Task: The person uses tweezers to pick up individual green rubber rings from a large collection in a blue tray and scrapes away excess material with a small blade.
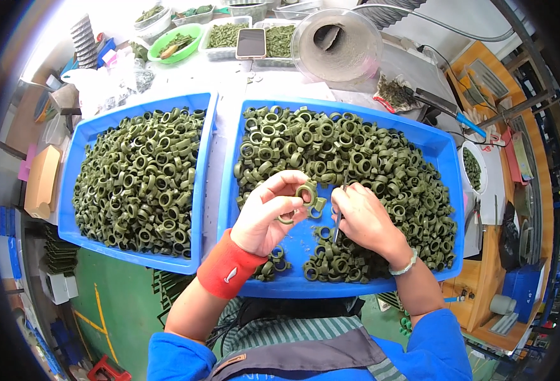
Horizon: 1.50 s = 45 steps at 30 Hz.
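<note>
My left hand (264,216) is raised over the right-hand blue tray (293,289), pinching an olive-green ring (308,189) between thumb and fingertips. More green ring pieces show just under those fingers; whether they are in the hand as well I cannot tell. Close by on the right, my right hand (370,222) is closed around a slim dark metal tool (338,230), whose exact kind is unclear. Its lower end sticks out below the fist. Heaped green rings (413,190) fill most of this tray, with bare blue bottom around my left hand.
Another blue tray (197,222) of similar rings (140,184) stands at left. Behind are a green bowl (177,43), a phone (251,43) on tubs of green pieces, and a large dusty round container (356,57). A blue-handled tool (470,124) lies at far right.
</note>
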Each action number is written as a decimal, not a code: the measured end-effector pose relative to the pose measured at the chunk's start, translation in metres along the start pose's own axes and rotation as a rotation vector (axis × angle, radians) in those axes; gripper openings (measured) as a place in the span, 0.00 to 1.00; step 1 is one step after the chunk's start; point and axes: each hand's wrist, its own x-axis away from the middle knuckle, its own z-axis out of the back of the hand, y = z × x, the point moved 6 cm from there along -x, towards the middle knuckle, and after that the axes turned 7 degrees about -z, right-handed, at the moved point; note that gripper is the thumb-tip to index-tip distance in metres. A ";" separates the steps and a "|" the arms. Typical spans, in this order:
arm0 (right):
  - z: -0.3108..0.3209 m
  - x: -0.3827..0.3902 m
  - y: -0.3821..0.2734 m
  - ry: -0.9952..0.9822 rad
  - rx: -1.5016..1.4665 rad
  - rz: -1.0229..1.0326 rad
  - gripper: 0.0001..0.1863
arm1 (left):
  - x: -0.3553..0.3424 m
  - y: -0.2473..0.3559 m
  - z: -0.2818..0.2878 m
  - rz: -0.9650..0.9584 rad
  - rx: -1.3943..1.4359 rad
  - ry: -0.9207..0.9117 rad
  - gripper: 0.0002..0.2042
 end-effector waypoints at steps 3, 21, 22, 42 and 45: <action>0.012 -0.001 -0.007 0.033 -0.082 0.019 0.10 | 0.000 -0.002 0.000 -0.009 -0.027 -0.040 0.16; 0.054 0.003 -0.032 0.409 -0.657 0.128 0.18 | 0.001 -0.015 0.003 0.129 -0.343 0.029 0.12; 0.048 0.002 -0.028 0.362 -0.779 0.096 0.16 | 0.002 -0.014 0.002 0.129 -0.344 0.030 0.12; 0.038 0.001 -0.019 0.124 -1.291 -0.190 0.16 | 0.000 -0.009 0.000 0.021 -0.441 0.000 0.11; 0.036 0.002 -0.021 0.157 -1.131 -0.180 0.17 | 0.000 -0.008 0.000 0.019 -0.425 -0.013 0.11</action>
